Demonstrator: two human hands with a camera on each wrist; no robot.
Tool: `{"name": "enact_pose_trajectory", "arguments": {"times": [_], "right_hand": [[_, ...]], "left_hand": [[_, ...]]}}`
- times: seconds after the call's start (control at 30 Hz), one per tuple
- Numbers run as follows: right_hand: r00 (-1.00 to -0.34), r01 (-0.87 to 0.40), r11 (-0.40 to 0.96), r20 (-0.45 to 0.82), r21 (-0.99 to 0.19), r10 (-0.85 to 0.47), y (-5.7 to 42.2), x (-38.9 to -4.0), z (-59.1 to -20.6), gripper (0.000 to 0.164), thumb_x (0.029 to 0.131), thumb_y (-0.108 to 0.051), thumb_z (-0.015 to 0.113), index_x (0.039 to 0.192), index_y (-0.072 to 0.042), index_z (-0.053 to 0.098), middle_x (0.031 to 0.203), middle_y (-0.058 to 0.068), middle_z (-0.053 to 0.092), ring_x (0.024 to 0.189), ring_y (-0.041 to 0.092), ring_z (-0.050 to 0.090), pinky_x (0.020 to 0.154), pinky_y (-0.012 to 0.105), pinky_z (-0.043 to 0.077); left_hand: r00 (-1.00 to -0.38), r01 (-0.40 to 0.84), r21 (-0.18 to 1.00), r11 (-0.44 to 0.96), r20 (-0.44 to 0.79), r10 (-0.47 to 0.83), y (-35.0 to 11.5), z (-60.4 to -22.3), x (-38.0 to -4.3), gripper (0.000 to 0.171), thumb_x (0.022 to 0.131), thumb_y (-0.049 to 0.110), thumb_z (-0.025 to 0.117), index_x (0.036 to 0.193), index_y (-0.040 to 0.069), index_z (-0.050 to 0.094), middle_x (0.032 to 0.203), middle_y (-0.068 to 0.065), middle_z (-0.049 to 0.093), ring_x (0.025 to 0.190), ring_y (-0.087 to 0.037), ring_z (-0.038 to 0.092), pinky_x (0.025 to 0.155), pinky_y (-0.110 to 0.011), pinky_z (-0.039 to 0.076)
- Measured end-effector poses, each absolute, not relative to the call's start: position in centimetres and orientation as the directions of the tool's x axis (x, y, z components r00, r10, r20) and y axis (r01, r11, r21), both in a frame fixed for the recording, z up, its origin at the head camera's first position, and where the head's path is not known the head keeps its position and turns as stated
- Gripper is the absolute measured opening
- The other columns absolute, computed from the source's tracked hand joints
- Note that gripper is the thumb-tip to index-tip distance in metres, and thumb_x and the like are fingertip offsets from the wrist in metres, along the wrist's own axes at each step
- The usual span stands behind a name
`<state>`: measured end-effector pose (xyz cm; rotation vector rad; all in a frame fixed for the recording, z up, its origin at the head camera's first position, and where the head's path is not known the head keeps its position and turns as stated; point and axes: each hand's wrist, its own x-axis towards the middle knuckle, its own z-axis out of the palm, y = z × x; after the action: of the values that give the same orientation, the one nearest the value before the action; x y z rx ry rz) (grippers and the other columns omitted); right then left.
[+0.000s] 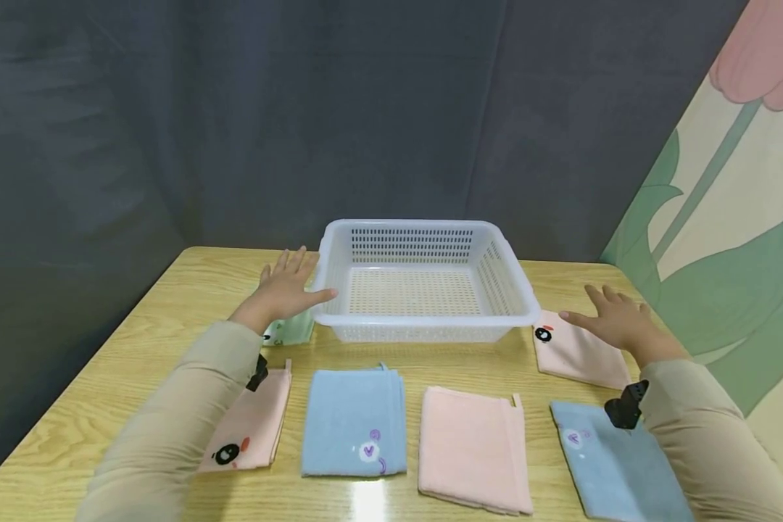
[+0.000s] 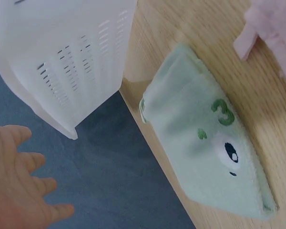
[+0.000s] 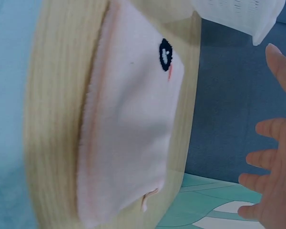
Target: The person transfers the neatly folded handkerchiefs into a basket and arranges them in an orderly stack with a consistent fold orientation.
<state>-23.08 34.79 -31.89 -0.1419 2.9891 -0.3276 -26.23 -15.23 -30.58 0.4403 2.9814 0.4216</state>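
Observation:
My left hand point(image 1: 283, 290) is held with fingers spread beside the left end of a white plastic basket point(image 1: 424, 320). A folded green towel point(image 2: 200, 138) with an embroidered eye lies under that hand, partly hidden by it in the head view. Out to the right, my right hand point(image 1: 616, 319) hovers with fingers apart and holds nothing. Below it is a folded pink towel point(image 3: 128, 119) with a dark embroidered eye. Inside the basket only its slotted floor and walls show.
Along the front lie another pink towel point(image 1: 261, 424) partly behind my left sleeve, a blue towel point(image 1: 346, 413), a plain pink towel point(image 1: 470, 449) and a second blue towel point(image 1: 620, 464) partly under my right forearm. A dark curtain point(image 1: 365, 109) hangs behind the wooden table point(image 1: 170, 319).

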Motion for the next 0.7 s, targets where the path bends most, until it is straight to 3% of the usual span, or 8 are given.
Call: {"name": "enact_pose_trajectory", "arguments": {"times": [0.2,0.7], "right_hand": [[-0.986,-0.039,0.971,-0.15,-0.236,-0.076,35.4,-23.1,-33.0,0.093,0.081,-0.062,0.034,0.132,0.013,0.011,0.128,0.041,0.008,0.112,0.059,0.007,0.083,0.069,0.0],[-0.973,0.011,0.961,-0.224,-0.275,-0.053,36.5,-22.6,-34.9,0.094,0.082,-0.062,0.031,0.129,0.017,0.011,0.125,0.043,0.013,0.11,0.059,0.011,0.08,0.071,0.006]], "left_hand": [[-0.951,0.273,0.296,0.915,-0.059,0.303,-14.7,-30.6,-26.2,0.082,0.081,0.061,0.037,0.14,0.015,0.005,0.143,-0.01,-0.008,0.126,-0.033,-0.014,0.095,-0.058,-0.005],[-0.946,0.273,0.322,0.907,-0.08,0.313,-13.5,-31.4,-26.2,0.083,0.079,0.065,0.034,0.14,0.017,0.005,0.143,-0.009,-0.008,0.127,-0.032,-0.012,0.097,-0.054,-0.005]]}}
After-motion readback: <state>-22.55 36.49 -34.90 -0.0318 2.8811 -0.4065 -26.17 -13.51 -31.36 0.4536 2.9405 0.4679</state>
